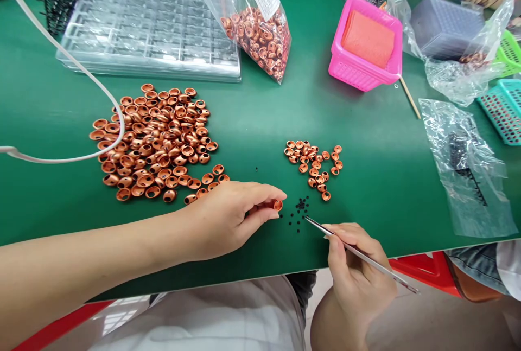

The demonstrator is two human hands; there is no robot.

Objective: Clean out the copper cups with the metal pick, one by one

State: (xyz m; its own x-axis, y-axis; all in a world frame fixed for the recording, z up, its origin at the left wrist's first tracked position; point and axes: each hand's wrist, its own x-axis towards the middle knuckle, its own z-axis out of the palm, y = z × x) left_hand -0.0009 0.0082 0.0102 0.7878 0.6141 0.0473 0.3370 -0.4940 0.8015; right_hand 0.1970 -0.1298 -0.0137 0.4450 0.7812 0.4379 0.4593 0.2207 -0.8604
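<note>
Left forearm [101, 250] foremost, left hand [228, 215] pinched one copper-coloured cup [278, 205], right hand [360, 272] gripped slim tweezers [319, 226], long axis slanting leftward and away, tip just beside small black pieces [301, 205] that lay between the hands, mostly right of the cup.

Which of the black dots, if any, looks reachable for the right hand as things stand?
Likely the clustered ones: the right hand holds tweezers with the tips right beside the dots, and nothing visible lies between.
</note>
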